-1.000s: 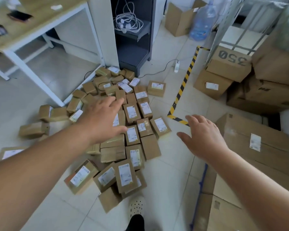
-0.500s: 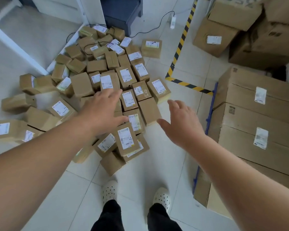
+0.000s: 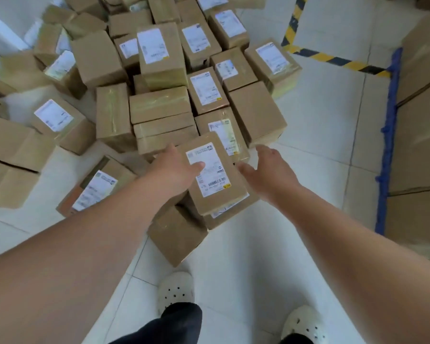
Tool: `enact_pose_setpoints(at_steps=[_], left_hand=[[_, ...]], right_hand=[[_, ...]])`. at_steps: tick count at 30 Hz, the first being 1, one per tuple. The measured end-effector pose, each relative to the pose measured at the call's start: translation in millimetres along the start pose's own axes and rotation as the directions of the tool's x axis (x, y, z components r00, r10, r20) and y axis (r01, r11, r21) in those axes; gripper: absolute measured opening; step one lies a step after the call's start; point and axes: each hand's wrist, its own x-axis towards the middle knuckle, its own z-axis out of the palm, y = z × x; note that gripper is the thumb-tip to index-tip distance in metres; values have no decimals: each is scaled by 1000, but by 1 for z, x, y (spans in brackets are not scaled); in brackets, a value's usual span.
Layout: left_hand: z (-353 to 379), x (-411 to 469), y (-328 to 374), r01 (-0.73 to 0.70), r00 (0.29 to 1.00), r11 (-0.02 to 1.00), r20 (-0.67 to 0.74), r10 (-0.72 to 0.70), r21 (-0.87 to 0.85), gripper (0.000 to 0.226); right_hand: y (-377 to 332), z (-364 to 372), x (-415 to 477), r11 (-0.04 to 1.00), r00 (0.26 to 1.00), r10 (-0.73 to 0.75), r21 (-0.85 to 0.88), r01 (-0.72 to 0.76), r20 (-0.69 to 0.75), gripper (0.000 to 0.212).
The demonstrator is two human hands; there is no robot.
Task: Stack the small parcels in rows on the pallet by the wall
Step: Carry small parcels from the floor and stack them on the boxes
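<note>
Several small brown parcels (image 3: 159, 105), many with white labels, lie heaped on the white tiled floor. The nearest labelled parcel (image 3: 216, 184) rests tilted on top of others at the heap's front. My left hand (image 3: 174, 170) is at its left edge, with the thumb lying on the label and the fingers straight. My right hand (image 3: 268, 172) hovers spread at the parcel's right edge, thumb tip close to the cardboard; I cannot tell if it touches. At the right runs the blue edge of a pallet (image 3: 387, 145).
Large brown cartons (image 3: 422, 135) stand on the blue pallet at the right. Yellow-and-black floor tape (image 3: 333, 58) marks a corner at the upper right. My feet in white clogs (image 3: 175, 289) stand on the tiles just before the heap.
The view has dropped and closed in on the heap. Both hands have come down from above the parcels to either side of the front labelled parcel, and the left thumb now lies on it.
</note>
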Motion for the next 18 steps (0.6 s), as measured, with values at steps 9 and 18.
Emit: enact_pose_setpoints(at_steps=[9,18], left_hand=[[86,99,-43,217,972,748,209,-108,-627,33],[96,105,0,117,961,781,268,67,-614,27]], right_hand=[[52,106,86,893,980,-22,445,-69,197,59],[82,82,67,585,995,38,805,-98,94,41]])
